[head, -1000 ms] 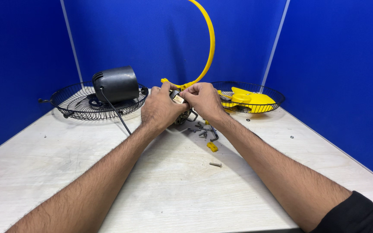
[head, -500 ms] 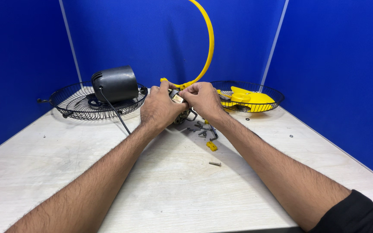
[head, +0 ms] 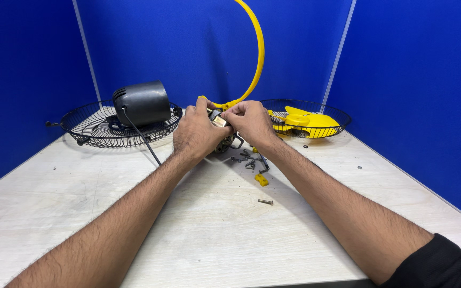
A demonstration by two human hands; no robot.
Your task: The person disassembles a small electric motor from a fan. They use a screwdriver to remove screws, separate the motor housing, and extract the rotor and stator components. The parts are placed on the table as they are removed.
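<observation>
While my left hand [head: 197,133] and right hand [head: 249,121] closed together around a small metal motor part [head: 220,121] above the pale table [head: 54,213], loose screws [head: 247,160] and a yellow clip [head: 262,180] lay just beside them. Farther left, a black motor housing [head: 141,103] sat on a wire grille [head: 89,128]; yellow blades [head: 308,121] rested in another grille to the right, and a yellow hoop [head: 256,58] rose behind.

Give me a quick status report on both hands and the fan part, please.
Left hand and right hand both closed on the small motor part at the yellow ring. Loose screws beside. Nothing blocking.
</observation>
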